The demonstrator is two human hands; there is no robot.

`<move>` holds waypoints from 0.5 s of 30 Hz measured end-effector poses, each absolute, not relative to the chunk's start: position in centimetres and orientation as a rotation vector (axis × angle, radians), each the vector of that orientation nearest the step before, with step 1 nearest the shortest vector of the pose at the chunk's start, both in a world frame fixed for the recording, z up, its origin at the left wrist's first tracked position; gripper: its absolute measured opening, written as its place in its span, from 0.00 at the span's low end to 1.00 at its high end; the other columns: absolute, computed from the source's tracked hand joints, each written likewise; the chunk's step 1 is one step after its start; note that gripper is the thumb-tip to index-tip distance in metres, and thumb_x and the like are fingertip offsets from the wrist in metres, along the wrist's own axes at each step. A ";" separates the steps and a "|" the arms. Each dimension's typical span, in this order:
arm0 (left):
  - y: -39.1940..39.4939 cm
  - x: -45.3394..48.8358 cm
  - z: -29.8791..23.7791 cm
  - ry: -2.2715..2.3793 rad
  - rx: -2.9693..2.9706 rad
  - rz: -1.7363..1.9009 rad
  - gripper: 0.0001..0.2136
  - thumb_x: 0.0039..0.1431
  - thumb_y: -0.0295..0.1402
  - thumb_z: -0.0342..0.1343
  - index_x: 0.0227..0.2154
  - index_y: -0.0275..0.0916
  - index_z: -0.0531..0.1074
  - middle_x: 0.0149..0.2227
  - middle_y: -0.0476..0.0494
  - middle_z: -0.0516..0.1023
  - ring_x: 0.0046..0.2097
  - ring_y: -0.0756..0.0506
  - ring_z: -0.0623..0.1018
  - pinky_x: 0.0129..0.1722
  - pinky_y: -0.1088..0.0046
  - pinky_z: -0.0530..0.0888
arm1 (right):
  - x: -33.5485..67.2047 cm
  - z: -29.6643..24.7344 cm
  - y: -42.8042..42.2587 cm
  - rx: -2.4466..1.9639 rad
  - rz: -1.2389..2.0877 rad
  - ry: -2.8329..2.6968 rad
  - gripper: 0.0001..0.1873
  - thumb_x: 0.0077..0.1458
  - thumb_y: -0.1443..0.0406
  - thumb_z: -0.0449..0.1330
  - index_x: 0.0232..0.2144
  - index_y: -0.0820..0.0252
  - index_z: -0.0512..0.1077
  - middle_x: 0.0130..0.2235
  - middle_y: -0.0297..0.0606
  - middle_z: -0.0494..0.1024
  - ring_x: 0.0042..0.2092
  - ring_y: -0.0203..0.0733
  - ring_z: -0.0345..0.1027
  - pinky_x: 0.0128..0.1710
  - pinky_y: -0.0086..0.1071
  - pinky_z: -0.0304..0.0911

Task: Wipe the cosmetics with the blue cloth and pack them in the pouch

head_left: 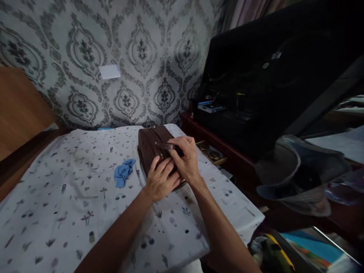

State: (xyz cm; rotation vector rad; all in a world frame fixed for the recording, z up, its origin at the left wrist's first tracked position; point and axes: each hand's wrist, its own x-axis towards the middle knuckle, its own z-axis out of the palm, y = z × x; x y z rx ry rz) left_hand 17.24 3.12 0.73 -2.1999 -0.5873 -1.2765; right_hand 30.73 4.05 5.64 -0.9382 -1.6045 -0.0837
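A brown leather pouch (150, 144) with a zip and a strap lies on a white patterned cloth (71, 197) spread over a table. My left hand (159, 180) rests on the pouch's near end, its fingers pressed down on the leather. My right hand (186, 159) crosses over beside it, fingers curled on the pouch's top near the zip and strap. A crumpled blue cloth (124, 172) lies just left of the pouch.
A dark red side table (227, 151) stands to the right with a large black open case (270, 83) and a small tray of round objects (210, 151). A grey hat (298, 174) sits at right. Patterned wallpaper fills the back.
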 end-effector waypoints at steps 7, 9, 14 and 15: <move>3.3 17.3 0.4 -0.585 -2.206 -1.275 0.06 0.63 0.33 0.56 0.37 0.42 0.79 0.44 0.42 0.83 0.51 0.43 0.78 0.67 0.58 0.57 | 30.0 6.9 4.7 -0.782 0.213 -1.630 0.09 0.59 0.64 0.60 0.27 0.54 0.65 0.46 0.39 0.82 0.56 0.50 0.67 0.59 0.51 0.60; 3.5 17.3 0.2 -0.600 -2.220 -1.264 0.07 0.63 0.33 0.57 0.38 0.41 0.79 0.45 0.41 0.82 0.52 0.43 0.77 0.67 0.58 0.57 | 30.0 7.1 4.7 -0.760 0.280 -1.636 0.11 0.59 0.63 0.59 0.26 0.54 0.64 0.43 0.39 0.83 0.55 0.50 0.69 0.58 0.51 0.62; 3.8 17.1 -0.6 -0.606 -2.234 -1.231 0.08 0.64 0.36 0.56 0.41 0.45 0.79 0.50 0.44 0.81 0.54 0.43 0.77 0.67 0.57 0.59 | 29.7 6.8 4.6 -0.778 0.339 -1.587 0.10 0.59 0.62 0.61 0.26 0.55 0.67 0.35 0.37 0.80 0.41 0.45 0.73 0.47 0.43 0.66; 3.8 17.1 -0.7 -0.597 -2.232 -1.233 0.08 0.64 0.37 0.56 0.40 0.45 0.80 0.50 0.44 0.81 0.54 0.43 0.77 0.67 0.58 0.59 | 29.7 6.7 4.6 -0.785 0.357 -1.569 0.09 0.58 0.62 0.61 0.26 0.55 0.68 0.34 0.36 0.79 0.40 0.44 0.73 0.46 0.42 0.66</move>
